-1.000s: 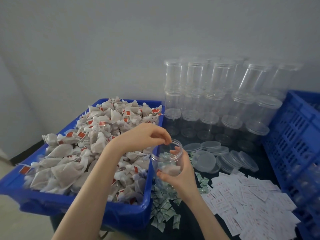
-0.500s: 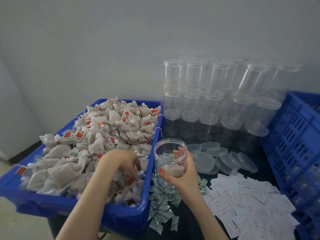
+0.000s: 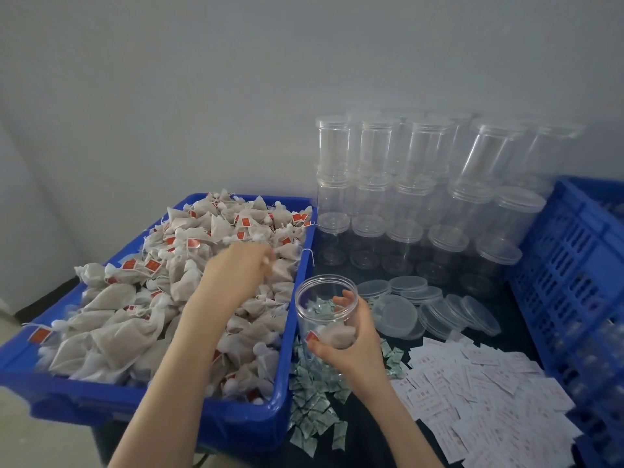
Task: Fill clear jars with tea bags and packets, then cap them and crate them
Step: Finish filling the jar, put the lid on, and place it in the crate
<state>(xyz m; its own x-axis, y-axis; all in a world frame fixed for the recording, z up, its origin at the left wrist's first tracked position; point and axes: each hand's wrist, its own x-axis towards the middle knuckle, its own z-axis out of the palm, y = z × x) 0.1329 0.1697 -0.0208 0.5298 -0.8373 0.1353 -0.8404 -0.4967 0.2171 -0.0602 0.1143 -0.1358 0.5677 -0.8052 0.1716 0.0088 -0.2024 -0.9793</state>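
Background stuff only. A plain pale grey wall (image 3: pixel 236 79) fills the whole top half, no marks on it. It meets a 2nd wall (image 3: pixel 23 204) at a corner on the far left, and that one looks a bit darker. A dark skirting strip (image 3: pixel 45 298) runs along the bottom of that side wall. Below it there's beige floor (image 3: pixel 50 444), seen at the lower left. The work surface is a dark tabletop (image 3: pixel 371 430), nearly black. On the left sits 1 big blue plastic tub (image 3: pixel 135 408) with solid walls and a rolled rim, heaped full, with its near corner hanging past the table edge over the floor.
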